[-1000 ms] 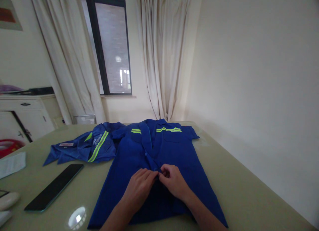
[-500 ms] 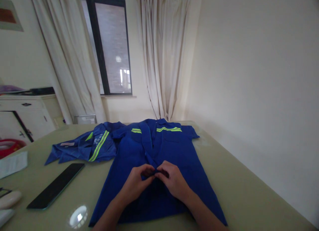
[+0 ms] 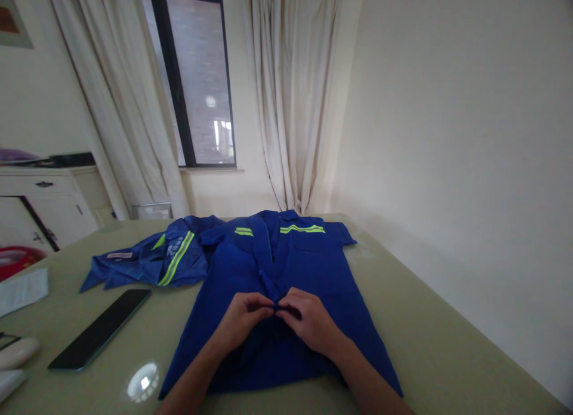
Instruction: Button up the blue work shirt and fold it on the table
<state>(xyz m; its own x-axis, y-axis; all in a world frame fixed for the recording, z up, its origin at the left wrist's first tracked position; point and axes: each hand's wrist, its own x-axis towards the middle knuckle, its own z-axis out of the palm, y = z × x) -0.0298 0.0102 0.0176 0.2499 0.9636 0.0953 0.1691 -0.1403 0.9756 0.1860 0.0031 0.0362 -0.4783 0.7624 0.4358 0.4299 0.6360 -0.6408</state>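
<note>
A blue short-sleeved work shirt (image 3: 322, 271) with yellow-green reflective stripes lies spread on the table, collar away from me and hem towards me. Its upper front hangs apart in a V. My left hand (image 3: 244, 319) pinches the shirt's front edge between thumb and fingertips. Right beside it, my right hand (image 3: 308, 316) pinches the same front edge, so the fingertips of both hands nearly meet at the middle of the shirt. The small bit of cloth between them is mostly covered by my fingers; whether a button is there I cannot tell.
A second blue garment (image 3: 147, 263) with reflective stripes lies crumpled to the left, against the shirt's sleeve. Nearer on the left are a black tablet-like slab (image 3: 101, 328), a paper sheet (image 3: 24, 289) and a pale rounded object (image 3: 18, 352). A wall (image 3: 470, 164) runs along the right.
Both hands stay at the shirt's middle front. My left thumb and fingers have drawn closer together in a tighter pinch. The view has shifted slightly.
</note>
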